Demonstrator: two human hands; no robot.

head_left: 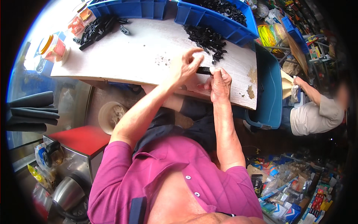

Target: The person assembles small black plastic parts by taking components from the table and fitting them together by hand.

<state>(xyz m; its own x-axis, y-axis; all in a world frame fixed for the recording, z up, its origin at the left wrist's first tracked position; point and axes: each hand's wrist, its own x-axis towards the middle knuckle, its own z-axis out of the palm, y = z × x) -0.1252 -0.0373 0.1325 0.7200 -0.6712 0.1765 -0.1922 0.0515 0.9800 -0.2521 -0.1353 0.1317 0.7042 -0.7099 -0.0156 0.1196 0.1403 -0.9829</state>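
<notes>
My right hand (220,84) is closed in a pinch on one end of a short, dark, bar-shaped black plastic part (203,70) above the table's near edge. The part's other end lies close against my left hand (185,66); whether they touch I cannot tell. The fingers of my left hand are curled toward the thumb, and anything small between them is hidden. Just beyond both hands, a loose heap of small black parts (207,39) spreads over the pale table (138,48). Longer black pieces (97,30) lie piled at the far left.
Two blue bins (214,20) (128,9) stand along the far edge. A jar with a yellow lid (53,47) is at the left. A teal tub (269,89) borders the table's right side, near another person (317,112). A whitish bucket (112,116) stands below, left.
</notes>
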